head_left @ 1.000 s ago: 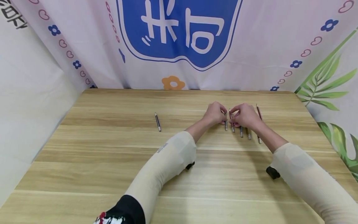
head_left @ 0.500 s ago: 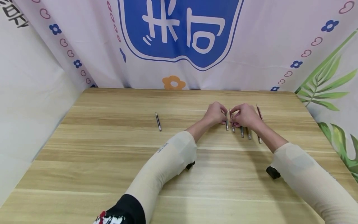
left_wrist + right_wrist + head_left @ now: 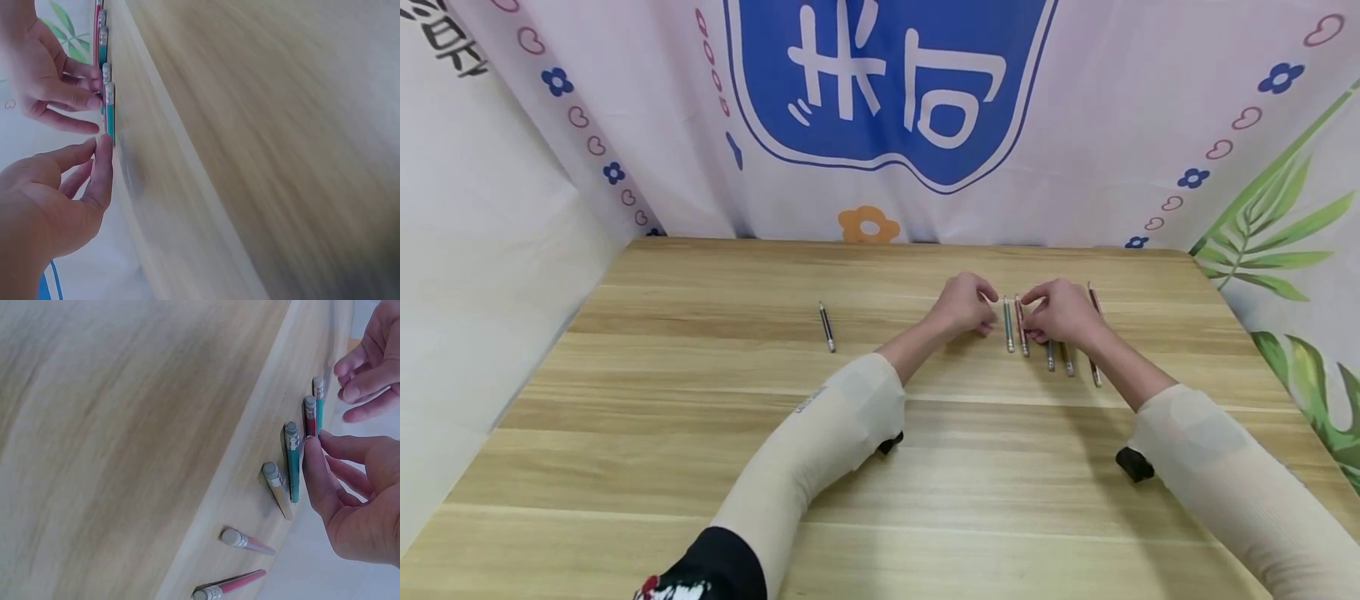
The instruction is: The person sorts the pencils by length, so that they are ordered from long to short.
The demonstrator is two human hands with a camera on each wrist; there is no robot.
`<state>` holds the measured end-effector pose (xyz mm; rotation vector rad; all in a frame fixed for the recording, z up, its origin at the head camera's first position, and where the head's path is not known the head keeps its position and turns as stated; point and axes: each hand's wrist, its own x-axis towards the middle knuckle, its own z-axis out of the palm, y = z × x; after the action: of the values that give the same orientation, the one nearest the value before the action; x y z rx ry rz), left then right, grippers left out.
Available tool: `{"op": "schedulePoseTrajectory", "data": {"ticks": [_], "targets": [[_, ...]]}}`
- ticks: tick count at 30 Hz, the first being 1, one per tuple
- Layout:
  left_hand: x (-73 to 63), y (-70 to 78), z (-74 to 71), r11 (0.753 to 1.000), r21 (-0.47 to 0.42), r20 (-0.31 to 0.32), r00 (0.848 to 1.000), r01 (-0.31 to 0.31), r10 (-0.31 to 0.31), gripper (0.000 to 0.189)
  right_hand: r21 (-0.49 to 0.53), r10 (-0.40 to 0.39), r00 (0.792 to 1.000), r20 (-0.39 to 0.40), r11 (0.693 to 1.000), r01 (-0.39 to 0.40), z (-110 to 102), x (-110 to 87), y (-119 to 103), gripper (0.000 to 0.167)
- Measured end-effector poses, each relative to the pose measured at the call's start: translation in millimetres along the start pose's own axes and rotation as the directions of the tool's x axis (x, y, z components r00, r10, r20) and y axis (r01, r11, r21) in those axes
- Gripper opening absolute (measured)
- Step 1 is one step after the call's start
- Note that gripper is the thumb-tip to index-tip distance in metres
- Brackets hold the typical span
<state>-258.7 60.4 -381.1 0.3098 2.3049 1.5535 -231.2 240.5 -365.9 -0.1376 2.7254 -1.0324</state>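
My right hand point(image 3: 1062, 312) pinches a red pencil point(image 3: 1022, 327) between thumb and forefinger, while the pencil lies on the wooden table. Just left of it lies a green pencil point(image 3: 1009, 323), roughly parallel. My left hand point(image 3: 964, 303) is slightly left of the green pencil, apart from it, its fingers loosely bent around nothing. Under and beside my right hand, a teal pencil point(image 3: 292, 462) and a yellowish pencil point(image 3: 279, 494) lie with eraser ends toward me. Two reddish pencils, one of them a pink-red pencil point(image 3: 240, 582), lie farther right, partly behind the right wrist in the head view.
A dark pencil point(image 3: 827, 327) lies alone on the left half of the wooden table point(image 3: 700, 433). Behind the table hangs a printed curtain point(image 3: 790, 200) with a blue emblem. White cloth covers the left side, and leaf-patterned cloth the right.
My left hand has let go of the green pencil and drawn back to the left, leaving it lying on the table. My right hand stays almost still at the red pencil.
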Motion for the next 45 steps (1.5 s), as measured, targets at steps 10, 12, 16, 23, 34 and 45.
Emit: {"op": "schedulePoseTrajectory", "data": {"ticks": [10, 12, 16, 23, 34, 45], "targets": [[-12.3, -12.1, -24.3, 0.998, 0.053, 0.037, 0.999, -0.018, 0.016, 0.027, 0.072, 0.005, 1.000, -0.011, 0.997, -0.005, -1.4, -3.4, 1.8, 0.039], [-14.9, -13.0, -30.4, 0.998, 0.068, 0.042, 0.999, -0.019, 0.016, 0.027, 0.077, 0.008, 1.000, -0.019, 0.997, -0.007, -2.2, -4.5, 2.2, 0.039], [-20.3, -13.9, -42.3, 0.996, 0.088, 0.052, 0.998, -0.026, 0.021, 0.029, 0.087, 0.009, 1.000, -0.014, 0.996, -0.008, -4.0, -6.5, 2.2, 0.040], [-31.4, -14.6, -60.9, 0.996, 0.085, 0.062, 0.998, -0.035, 0.030, 0.029, 0.070, -0.001, 1.000, -0.023, 0.998, 0.002, -5.3, -10.0, -2.4, 0.039], [-46.1, -20.3, -82.9, 0.998, 0.068, 0.031, 0.999, -0.009, 0.007, 0.028, 0.120, -0.020, 1.000, -0.010, 0.993, 0.021, 2.1, -13.0, -8.8, 0.037], [-63.0, -36.1, -114.7, 0.999, 0.053, -0.027, 1.000, -0.007, 0.009, 0.028, 0.120, -0.079, 0.997, 0.007, 0.990, 0.077, 18.3, -12.4, -20.6, 0.035]]}}
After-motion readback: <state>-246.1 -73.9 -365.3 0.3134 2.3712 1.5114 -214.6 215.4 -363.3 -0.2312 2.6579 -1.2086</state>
